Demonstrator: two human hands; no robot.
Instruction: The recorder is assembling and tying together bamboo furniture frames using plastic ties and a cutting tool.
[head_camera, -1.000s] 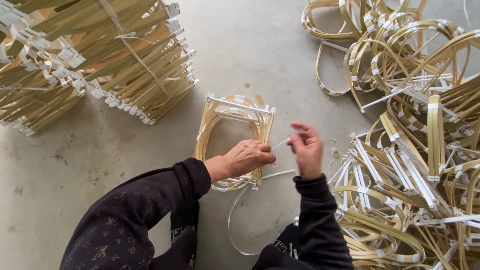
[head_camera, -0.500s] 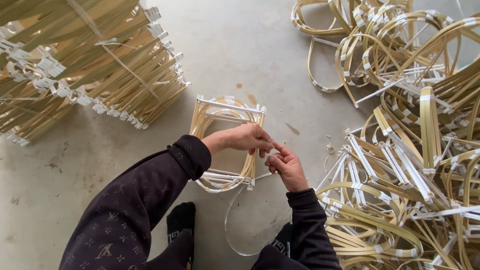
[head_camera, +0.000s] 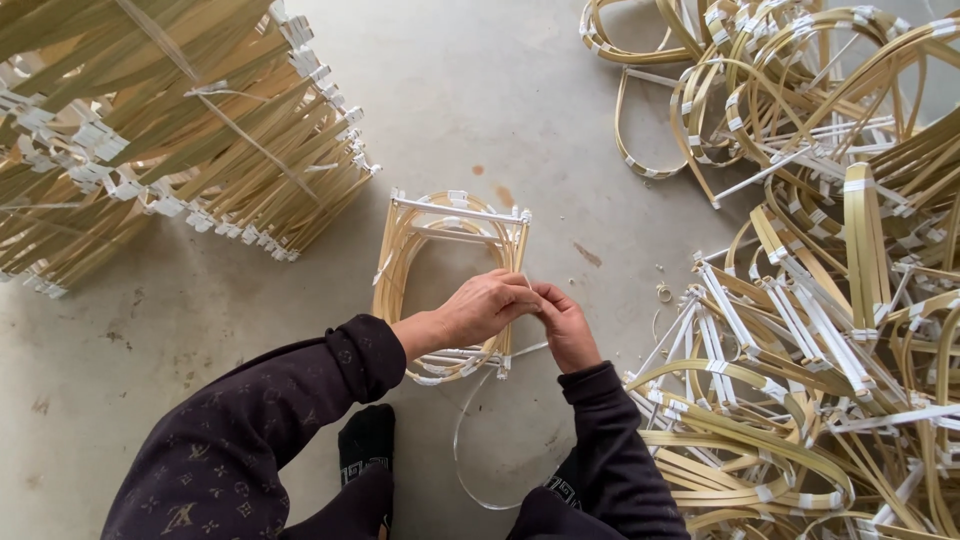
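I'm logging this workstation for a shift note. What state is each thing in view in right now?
Bamboo frame stack: flat on the floor, its right edge under both hands.
Left hand: closed on the stack's right edge.
Right hand: pinching at the same spot, touching the left hand.
White strap: loose, looping on the floor.
Bundled frames: stacked and strapped.
Loose frame pile: tangled, unbundled.

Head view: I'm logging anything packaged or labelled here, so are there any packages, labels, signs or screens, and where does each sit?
No boxes, labels, signs or screens show; only tied bundles.
Tied stack of bamboo strip frames: upper left on the concrete floor, tan, bound with pale strapping.
Small bundle of frames: centre, tan loops with white bindings, under the left hand and right hand.
Loose frame pile: right side, untied, tan and white.
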